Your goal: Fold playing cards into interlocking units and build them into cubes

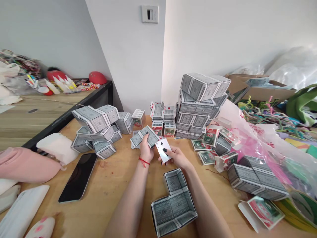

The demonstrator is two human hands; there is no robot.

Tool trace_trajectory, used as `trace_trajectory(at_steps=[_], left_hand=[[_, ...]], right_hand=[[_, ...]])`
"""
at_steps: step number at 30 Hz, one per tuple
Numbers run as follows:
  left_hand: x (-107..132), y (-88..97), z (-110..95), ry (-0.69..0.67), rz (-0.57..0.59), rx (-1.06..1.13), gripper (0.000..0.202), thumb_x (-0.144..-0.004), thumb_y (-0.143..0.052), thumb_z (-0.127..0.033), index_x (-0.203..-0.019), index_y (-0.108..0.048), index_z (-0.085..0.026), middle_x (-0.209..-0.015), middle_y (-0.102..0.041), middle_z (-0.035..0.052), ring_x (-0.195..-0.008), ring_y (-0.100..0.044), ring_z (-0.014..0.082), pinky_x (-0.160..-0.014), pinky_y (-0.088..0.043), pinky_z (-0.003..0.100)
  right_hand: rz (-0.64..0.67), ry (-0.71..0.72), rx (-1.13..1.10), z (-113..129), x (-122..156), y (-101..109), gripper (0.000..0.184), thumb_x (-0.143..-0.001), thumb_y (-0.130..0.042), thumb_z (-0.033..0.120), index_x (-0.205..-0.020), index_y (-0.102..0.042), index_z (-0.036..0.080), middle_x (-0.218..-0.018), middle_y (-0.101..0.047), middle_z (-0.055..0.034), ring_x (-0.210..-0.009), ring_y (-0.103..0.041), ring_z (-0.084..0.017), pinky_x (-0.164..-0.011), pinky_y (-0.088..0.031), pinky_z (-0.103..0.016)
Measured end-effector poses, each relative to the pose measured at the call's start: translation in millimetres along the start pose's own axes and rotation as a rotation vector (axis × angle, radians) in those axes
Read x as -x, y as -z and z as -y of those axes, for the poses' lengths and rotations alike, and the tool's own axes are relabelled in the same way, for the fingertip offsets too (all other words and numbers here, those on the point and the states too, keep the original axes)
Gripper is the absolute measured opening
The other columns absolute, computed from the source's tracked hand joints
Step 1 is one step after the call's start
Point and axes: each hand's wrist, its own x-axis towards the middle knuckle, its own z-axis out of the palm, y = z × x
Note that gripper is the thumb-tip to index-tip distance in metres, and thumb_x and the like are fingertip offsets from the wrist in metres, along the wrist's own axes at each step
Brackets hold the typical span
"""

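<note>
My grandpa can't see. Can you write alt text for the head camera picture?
A left hand holds gray-backed playing cards and a right hand a spades card, above a wooden table. An L-shaped open card box lies between the forearms; stacked card blocks stand beyond.

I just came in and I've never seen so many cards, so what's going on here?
A person is handling playing cards at a wooden table. The left hand holds grey-patterned cards, and the right hand holds a spade card close beside them. Nearer the person sits an L-shaped open box made of cards. A tall stack of card blocks stands to the right, and a lower pile to the left, near a phone.
</note>
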Motion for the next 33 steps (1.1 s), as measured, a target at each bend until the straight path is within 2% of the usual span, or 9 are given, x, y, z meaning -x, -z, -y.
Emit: trace_trajectory(at_steps=[5, 8, 12, 16, 25, 33], left_hand=[[-2, -1.7, 3, -0.085, -0.013, 0.002, 0.037, -0.068, -0.057, -0.038, -0.096, -0.060, -0.014, -0.082, -0.070, 0.0056, -0.077, -0.065, 0.0176, -0.069, -0.046, 0.026], [-1, -2.6, 7, -0.132, 0.044, -0.037, 0.040, -0.067, -0.059, -0.037, -0.099, -0.059, -0.012, -0.082, -0.069, 0.0072, -0.077, -0.065, 0.0186, -0.071, -0.046, 0.028], [3, -3.5, 10, -0.105, 0.149, -0.095, 0.043, -0.069, -0.057, -0.038, -0.104, -0.058, -0.012, -0.086, -0.069, 0.0089, -0.079, -0.064, 0.0204, -0.072, -0.046, 0.031], [6, -7.0, 9, -0.071, 0.164, -0.076, 0.046, -0.070, -0.057, -0.038, -0.108, -0.056, -0.013, -0.087, -0.069, 0.0095, -0.081, -0.064, 0.0210, -0.075, -0.046, 0.033], [6, -7.0, 12, -0.051, 0.195, -0.129, 0.036, -0.072, -0.054, -0.038, -0.099, -0.060, -0.015, -0.078, -0.068, 0.0054, -0.073, -0.065, 0.0193, -0.069, -0.048, 0.030], [7, -7.6, 16, -0.042, 0.230, -0.173, 0.032, -0.072, -0.055, -0.040, -0.091, -0.061, -0.015, -0.074, -0.067, 0.0048, -0.067, -0.064, 0.0188, -0.064, -0.048, 0.029]], right_hand=[[0.010, -0.010, 0.036, 0, -1, 0, 0.038, -0.070, -0.060, 0.049, -0.084, -0.051, 0.016, -0.073, -0.070, -0.0087, -0.052, -0.064, -0.016, -0.042, -0.044, -0.021], [0.016, 0.003, 0.055, 0, -1, 0, 0.036, -0.070, -0.059, 0.048, -0.084, -0.050, 0.016, -0.069, -0.070, -0.0078, -0.049, -0.062, -0.015, -0.040, -0.042, -0.021], [0.011, 0.028, 0.074, -2, -2, -1, 0.034, -0.071, -0.058, 0.049, -0.079, -0.048, 0.017, -0.064, -0.068, -0.0051, -0.042, -0.057, -0.012, -0.038, -0.039, -0.020], [0.021, 0.045, 0.098, -1, -2, -1, 0.033, -0.071, -0.058, 0.049, -0.075, -0.047, 0.018, -0.056, -0.064, -0.0002, -0.036, -0.049, -0.009, -0.037, -0.036, -0.020], [-0.006, 0.019, 0.163, -2, -2, 0, 0.028, -0.071, -0.056, 0.045, -0.071, -0.046, 0.019, -0.045, -0.057, 0.0048, -0.030, -0.040, -0.007, -0.032, -0.024, -0.017], [-0.069, 0.055, 0.189, -5, -3, 1, 0.024, -0.073, -0.054, 0.041, -0.068, -0.045, 0.019, -0.044, -0.057, 0.0049, -0.030, -0.039, -0.007, -0.032, -0.024, -0.017]])
